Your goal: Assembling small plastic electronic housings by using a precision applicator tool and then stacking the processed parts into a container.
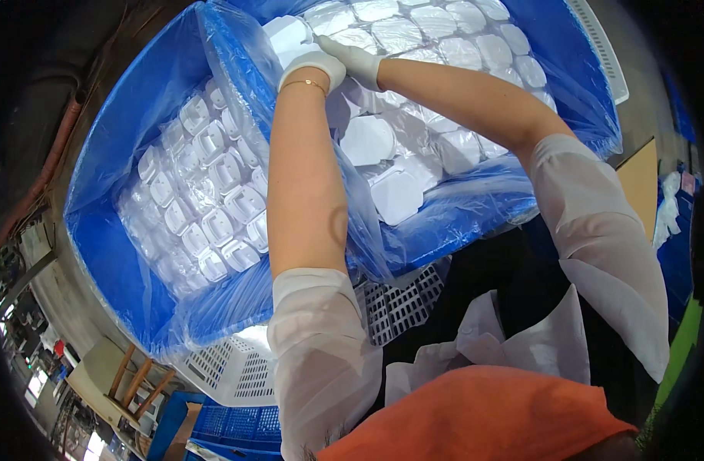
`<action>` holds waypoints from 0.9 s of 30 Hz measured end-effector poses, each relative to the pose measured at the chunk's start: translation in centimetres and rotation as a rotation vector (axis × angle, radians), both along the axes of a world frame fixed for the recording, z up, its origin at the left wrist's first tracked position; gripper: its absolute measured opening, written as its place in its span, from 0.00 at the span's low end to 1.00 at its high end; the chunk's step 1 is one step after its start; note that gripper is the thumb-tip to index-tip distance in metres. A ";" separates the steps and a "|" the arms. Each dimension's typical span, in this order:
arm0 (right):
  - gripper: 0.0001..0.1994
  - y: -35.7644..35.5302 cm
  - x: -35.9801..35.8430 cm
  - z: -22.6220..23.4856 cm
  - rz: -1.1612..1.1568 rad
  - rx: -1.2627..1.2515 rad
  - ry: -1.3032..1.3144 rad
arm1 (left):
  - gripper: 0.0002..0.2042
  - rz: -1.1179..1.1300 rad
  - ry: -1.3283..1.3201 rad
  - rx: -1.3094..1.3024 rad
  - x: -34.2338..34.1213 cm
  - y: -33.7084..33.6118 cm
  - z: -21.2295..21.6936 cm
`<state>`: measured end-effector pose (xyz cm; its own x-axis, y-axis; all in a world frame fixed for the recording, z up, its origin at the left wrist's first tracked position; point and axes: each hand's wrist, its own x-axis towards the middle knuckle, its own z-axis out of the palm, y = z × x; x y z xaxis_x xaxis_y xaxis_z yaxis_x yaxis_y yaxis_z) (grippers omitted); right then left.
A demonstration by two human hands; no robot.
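Both of my hands wear white gloves and meet at the far side of a blue bin lined with clear film. My left hand (316, 66) is closed at the near edge of some white plastic parts (288, 35), most of its fingers hidden. From the right, my right hand (353, 61) reaches to the same parts, its fingers pressed together against their side. Below the hands lie loose flat white plastic lids (369, 140), rounded at the corners. Rows of film-covered white parts (436, 23) fill the bin's far side.
To the left, a second blue bin (106, 165) with clear film holds rows of white plastic parts (227, 170). White slotted crates (229, 373) sit beneath the bins. A wooden stool (110, 376) stands at lower left; blue crates (236, 422) lie near my left sleeve.
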<state>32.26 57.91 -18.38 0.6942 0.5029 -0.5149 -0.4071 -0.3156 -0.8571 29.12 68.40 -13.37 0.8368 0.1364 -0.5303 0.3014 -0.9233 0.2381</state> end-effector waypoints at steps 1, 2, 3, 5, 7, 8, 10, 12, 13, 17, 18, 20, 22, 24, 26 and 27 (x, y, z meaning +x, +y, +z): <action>0.35 -0.6 0.7 -0.4 0.000 0.060 0.024 | 0.19 -0.008 -0.010 -0.003 0.5 -0.3 0.1; 0.36 -2.3 1.5 -1.3 -0.012 0.097 0.050 | 0.19 -0.036 -0.037 -0.035 1.2 -1.6 -0.4; 0.36 -2.0 -1.0 1.5 -0.104 0.141 0.060 | 0.21 -0.030 -0.041 -0.025 0.6 -0.4 -1.4; 0.36 -3.1 -1.6 1.2 0.105 -0.236 -0.246 | 0.18 -0.175 -0.064 0.045 0.7 1.6 -3.3; 0.36 -6.2 -3.1 -0.1 0.209 -0.581 -0.500 | 0.16 -0.339 -0.100 0.101 1.3 1.8 -3.8; 0.37 -7.8 -5.6 -0.5 0.125 -0.533 -0.432 | 0.16 -0.255 -0.053 0.042 1.0 1.5 -3.1; 0.38 -8.5 -9.4 2.2 0.341 -0.490 -0.499 | 0.17 -0.159 -0.008 -0.011 0.2 1.8 -1.9; 0.40 -9.1 -10.3 2.3 0.441 -0.509 -0.556 | 0.18 -0.066 0.028 -0.065 0.2 1.5 -0.7; 0.42 -9.7 -10.4 2.1 0.543 -0.533 -0.604 | 0.18 -0.078 0.025 -0.078 0.5 0.5 -0.2; 0.42 -9.4 -10.3 2.1 0.621 -0.493 -0.632 | 0.20 0.052 0.100 -0.100 0.1 0.4 0.4; 0.42 -9.3 -10.4 1.8 0.645 -0.480 -0.664 | 0.20 0.052 0.047 -0.111 0.0 0.6 -0.1; 0.41 -9.1 -10.3 1.8 0.672 -0.463 -0.698 | 0.20 0.016 0.042 -0.110 0.1 1.0 -0.9; 0.39 -8.8 -10.2 2.2 0.782 -0.417 -0.651 | 0.20 -0.017 0.037 -0.106 0.4 1.5 -1.5; 0.39 -8.9 -10.4 2.0 0.751 -0.418 -0.651 | 0.20 -0.005 0.060 -0.092 0.4 1.0 -1.5; 0.39 -9.1 -10.5 1.8 0.719 -0.418 -0.652 | 0.20 -0.001 0.043 -0.086 0.4 0.8 -1.8; 0.37 -9.2 -10.6 1.7 0.669 -0.434 -0.611 | 0.19 0.004 0.025 -0.080 0.4 0.8 -1.8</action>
